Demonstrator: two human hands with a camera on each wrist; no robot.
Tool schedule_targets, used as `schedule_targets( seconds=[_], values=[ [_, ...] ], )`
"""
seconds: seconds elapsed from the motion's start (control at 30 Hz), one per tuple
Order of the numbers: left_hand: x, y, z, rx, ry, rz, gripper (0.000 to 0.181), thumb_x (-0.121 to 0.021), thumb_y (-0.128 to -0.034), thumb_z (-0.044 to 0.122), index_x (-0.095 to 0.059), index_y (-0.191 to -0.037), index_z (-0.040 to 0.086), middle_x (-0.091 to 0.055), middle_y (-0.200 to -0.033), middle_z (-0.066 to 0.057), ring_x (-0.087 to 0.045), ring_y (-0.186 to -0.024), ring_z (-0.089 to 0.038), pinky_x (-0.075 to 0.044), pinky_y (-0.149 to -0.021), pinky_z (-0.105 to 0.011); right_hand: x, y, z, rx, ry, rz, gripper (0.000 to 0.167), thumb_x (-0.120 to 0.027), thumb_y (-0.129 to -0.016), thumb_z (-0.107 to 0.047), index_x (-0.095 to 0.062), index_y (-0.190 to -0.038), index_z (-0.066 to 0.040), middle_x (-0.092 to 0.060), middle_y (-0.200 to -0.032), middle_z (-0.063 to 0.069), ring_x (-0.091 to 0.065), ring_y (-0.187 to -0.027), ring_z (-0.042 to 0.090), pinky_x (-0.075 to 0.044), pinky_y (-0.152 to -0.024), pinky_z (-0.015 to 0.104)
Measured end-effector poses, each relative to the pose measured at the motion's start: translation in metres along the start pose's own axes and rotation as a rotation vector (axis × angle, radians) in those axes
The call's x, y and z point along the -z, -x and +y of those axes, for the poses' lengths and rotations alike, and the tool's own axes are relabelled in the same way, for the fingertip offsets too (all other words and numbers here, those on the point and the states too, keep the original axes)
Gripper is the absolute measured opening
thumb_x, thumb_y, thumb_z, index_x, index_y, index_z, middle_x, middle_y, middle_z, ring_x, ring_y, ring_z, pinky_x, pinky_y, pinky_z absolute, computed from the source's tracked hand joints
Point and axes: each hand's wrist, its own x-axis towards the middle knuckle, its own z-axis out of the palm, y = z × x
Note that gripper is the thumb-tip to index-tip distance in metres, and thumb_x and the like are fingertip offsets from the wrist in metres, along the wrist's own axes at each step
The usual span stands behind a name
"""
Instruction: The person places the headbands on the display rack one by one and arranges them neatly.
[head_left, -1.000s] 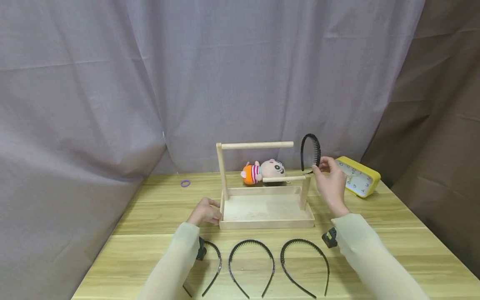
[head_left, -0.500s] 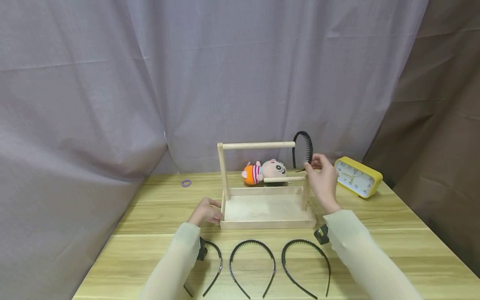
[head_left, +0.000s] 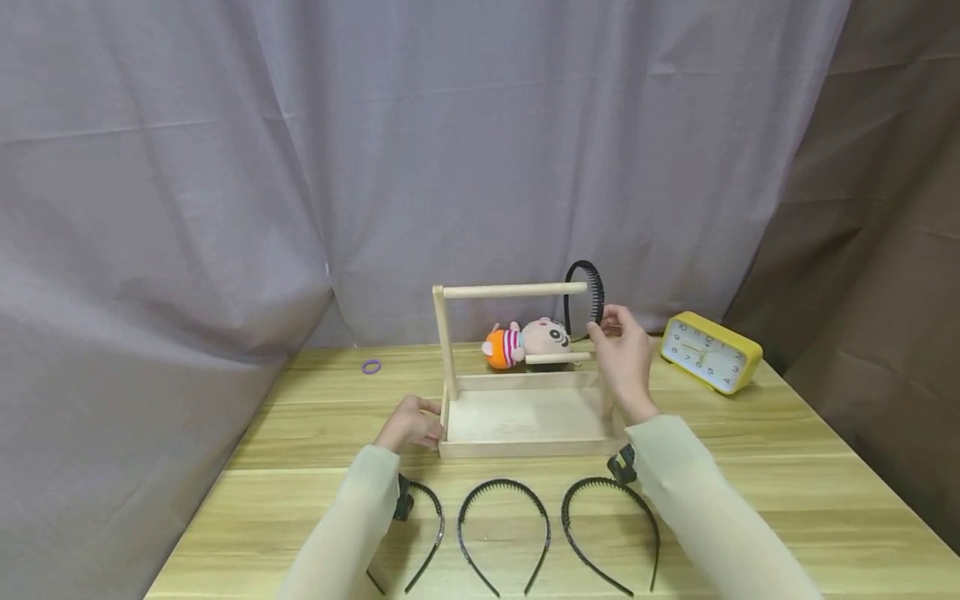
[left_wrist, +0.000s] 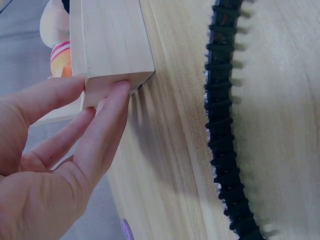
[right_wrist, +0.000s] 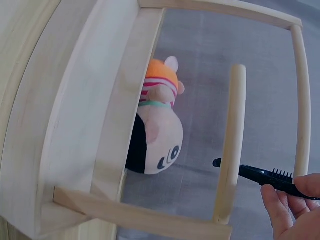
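The headband (head_left: 598, 292), at the upper bar (head_left: 510, 291)'s free end, should prove light, springy and slick, best taken low on one side, where the right hand (head_left: 626, 358) pinches it, while the left hand (head_left: 411, 423) rests fairly straight fingers against the rack (head_left: 532, 449).

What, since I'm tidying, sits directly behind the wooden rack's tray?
A plush doll lies there, with the gray curtain beyond. In the head view, the rack's lower bar covers part of the doll's head; anything under the doll is hidden.

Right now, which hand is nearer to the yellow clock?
Right. The right hand is beside the yellow clock, not touching; the left hand is farther, at the left end of the wooden stand.
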Motion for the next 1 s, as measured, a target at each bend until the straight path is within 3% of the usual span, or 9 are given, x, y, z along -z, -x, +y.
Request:
schedule_targets(
  seconds=[0.17, 0.47, 0.8, 1.0],
  values=[
    [0.001, 0.0, 0.0, 0.002, 0.008, 0.003, 0.047, -0.063, -0.0795, -0.016, -0.053, -0.125, -0.014, -0.064, -0.085, -0.02, -0.067, -0.072, -0.024, -0.064, -0.071, -0.035, -0.008, 0.002, -0.005, 0.006, -0.019, -0.012, 0.019, -0.067, -0.088, -0.007, -0.065, -0.107, -0.002, -0.069, -0.098, 0.015, -0.063, -0.088, 0.022, -0.049, -0.078, 0.019],
    [0.0, -0.001, -0.002, 0.014, 0.019, 0.01, 0.046, -0.063, -0.0788, -0.017, -0.054, -0.124, -0.014, -0.064, -0.082, -0.021, -0.067, -0.07, -0.025, -0.065, -0.07, -0.036, -0.018, 0.01, -0.008, 0.016, -0.064, -0.034, 0.018, -0.068, -0.087, -0.004, -0.064, -0.105, 0.001, -0.069, -0.096, 0.018, -0.063, -0.087, 0.023, -0.047, -0.072, 0.014],
    [-0.001, 0.0, -0.002, -0.001, 0.013, 0.01, 0.048, -0.063, -0.077, -0.017, -0.055, -0.124, -0.015, -0.066, -0.082, -0.021, -0.067, -0.067, -0.024, -0.065, -0.069, -0.035, -0.026, 0.017, -0.008, 0.052, -0.046, -0.063, 0.018, -0.067, -0.088, -0.004, -0.066, -0.106, 0.0, -0.07, -0.095, 0.016, -0.066, -0.087, 0.025, -0.047, -0.062, 0.006],
    [0.001, 0.0, -0.001, 0.004, 0.009, 0.004, 0.047, -0.063, -0.0781, -0.017, -0.055, -0.125, -0.014, -0.066, -0.089, -0.023, -0.069, -0.073, -0.027, -0.064, -0.07, -0.035, -0.03, 0.018, -0.013, 0.058, -0.013, -0.063, 0.017, -0.067, -0.089, -0.007, -0.066, -0.105, -0.003, -0.072, -0.096, 0.014, -0.068, -0.089, 0.027, -0.052, -0.077, 0.028]
  ],
)
